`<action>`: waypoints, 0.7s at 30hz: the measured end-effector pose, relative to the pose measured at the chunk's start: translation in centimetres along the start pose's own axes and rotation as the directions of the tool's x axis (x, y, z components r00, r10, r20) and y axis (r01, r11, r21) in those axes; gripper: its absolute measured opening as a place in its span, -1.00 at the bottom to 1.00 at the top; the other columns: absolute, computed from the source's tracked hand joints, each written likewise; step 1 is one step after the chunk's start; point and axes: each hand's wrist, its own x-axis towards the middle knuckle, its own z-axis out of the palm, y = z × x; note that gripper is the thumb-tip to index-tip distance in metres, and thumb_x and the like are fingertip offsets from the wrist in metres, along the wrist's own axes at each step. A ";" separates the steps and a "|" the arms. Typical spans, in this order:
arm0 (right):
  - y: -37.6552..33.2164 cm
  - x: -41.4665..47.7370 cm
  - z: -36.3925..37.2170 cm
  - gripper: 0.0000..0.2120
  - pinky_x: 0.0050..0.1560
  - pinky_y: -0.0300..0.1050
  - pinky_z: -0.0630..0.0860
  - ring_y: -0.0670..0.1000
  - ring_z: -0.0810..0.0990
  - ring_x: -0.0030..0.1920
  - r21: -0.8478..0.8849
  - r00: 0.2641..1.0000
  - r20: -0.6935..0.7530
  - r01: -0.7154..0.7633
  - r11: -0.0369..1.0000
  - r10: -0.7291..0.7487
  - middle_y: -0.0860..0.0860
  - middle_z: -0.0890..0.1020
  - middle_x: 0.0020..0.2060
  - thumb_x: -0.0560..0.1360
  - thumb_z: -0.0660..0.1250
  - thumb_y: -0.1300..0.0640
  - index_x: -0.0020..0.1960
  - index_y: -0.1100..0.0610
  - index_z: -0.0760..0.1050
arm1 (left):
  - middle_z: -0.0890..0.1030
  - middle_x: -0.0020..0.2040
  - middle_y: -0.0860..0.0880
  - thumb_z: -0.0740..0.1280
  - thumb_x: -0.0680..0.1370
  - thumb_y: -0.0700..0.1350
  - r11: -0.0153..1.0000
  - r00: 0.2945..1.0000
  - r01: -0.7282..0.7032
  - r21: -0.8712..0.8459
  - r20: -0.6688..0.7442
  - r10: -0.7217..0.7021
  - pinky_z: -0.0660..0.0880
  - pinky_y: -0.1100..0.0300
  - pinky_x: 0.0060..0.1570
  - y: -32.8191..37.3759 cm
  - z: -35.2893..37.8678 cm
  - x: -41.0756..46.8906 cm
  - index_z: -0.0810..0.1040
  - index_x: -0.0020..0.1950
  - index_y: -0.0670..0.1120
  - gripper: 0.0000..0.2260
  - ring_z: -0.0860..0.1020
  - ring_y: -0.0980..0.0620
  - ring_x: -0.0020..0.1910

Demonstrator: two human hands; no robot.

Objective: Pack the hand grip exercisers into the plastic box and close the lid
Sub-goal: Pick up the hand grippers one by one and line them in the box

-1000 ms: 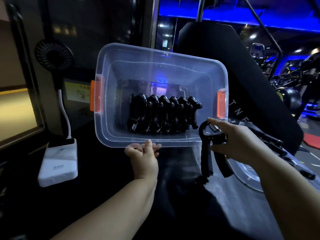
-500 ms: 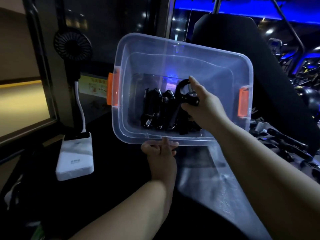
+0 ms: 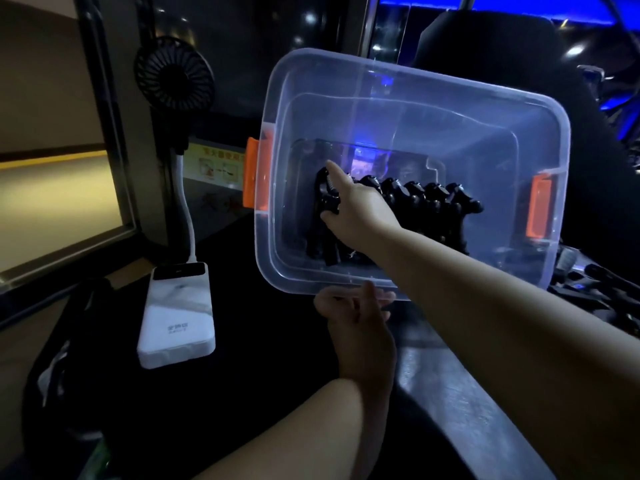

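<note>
**Entry: one more gripper going to the row's left end**

Change since a second ago: your right hand (image 3: 356,209) was outside the box (image 3: 408,81), at its right corner, carrying a gripper (image 3: 323,206). It now reaches deep inside, fingers curled round that gripper and pressing it against the left end of the row (image 3: 429,206). Half a second back the hand was mid-box. Judged meaning: this piece is all but placed; let go once it seats.

Left hand (image 3: 356,306): below the right, fingers clasped on the box's near rim, propping it tilted toward you.

Box: open, no lid on. Orange latches (image 3: 258,178) at both ends.

Remaining stock: dark shapes past your right forearm, beyond the box's right corner, look like more grippers (image 3: 595,289); too dim to count.

Nearby, left of your left hand: white power bank (image 3: 176,317), with a small fan (image 3: 173,74) above it on a white stalk.

Obstructions: none between hand and row. No lid can be made out.
</note>
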 end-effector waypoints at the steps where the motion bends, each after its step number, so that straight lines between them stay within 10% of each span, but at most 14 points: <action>1: -0.1 0.4 0.3 -0.30 -0.18 -0.17 0.32 0.13 0.51 -0.07 -0.012 1.000 -0.003 0.006 1.000 -0.006 0.07 0.57 -0.04 0.51 0.32 0.09 0.54 -0.04 0.04 | 0.65 -0.17 -0.24 0.24 0.60 -0.22 1.000 1.000 0.005 0.007 -0.005 -0.005 0.50 0.34 -0.33 -0.1 0.0 0.0 0.28 0.12 -0.34 -0.77 0.66 0.03 -0.25; 14: 1.3 3.3 2.3 -0.50 0.08 0.03 0.29 0.14 0.43 0.18 -0.438 0.976 -0.145 0.084 0.895 -0.162 0.05 0.66 -0.09 0.43 0.32 -0.25 0.18 0.05 0.32 | 0.64 -0.14 -0.23 0.25 0.59 -0.21 0.997 1.000 -0.022 -0.069 -0.003 0.022 0.51 0.28 -0.29 -0.2 -0.2 -0.2 0.26 -0.02 -0.09 -0.85 0.64 -0.05 -0.20; 21: 1.8 4.3 2.7 -0.41 0.40 0.13 0.03 0.16 0.15 0.39 -0.478 0.975 -0.159 0.062 0.876 -0.156 0.07 0.31 0.32 0.38 0.35 -0.28 0.33 -0.07 0.38 | 0.63 -0.04 -0.26 0.29 0.58 -0.16 0.998 1.000 -0.009 -0.060 -0.004 0.009 0.59 0.06 -0.08 -0.8 -0.3 0.1 0.28 0.02 -0.06 -0.83 0.64 -0.15 -0.07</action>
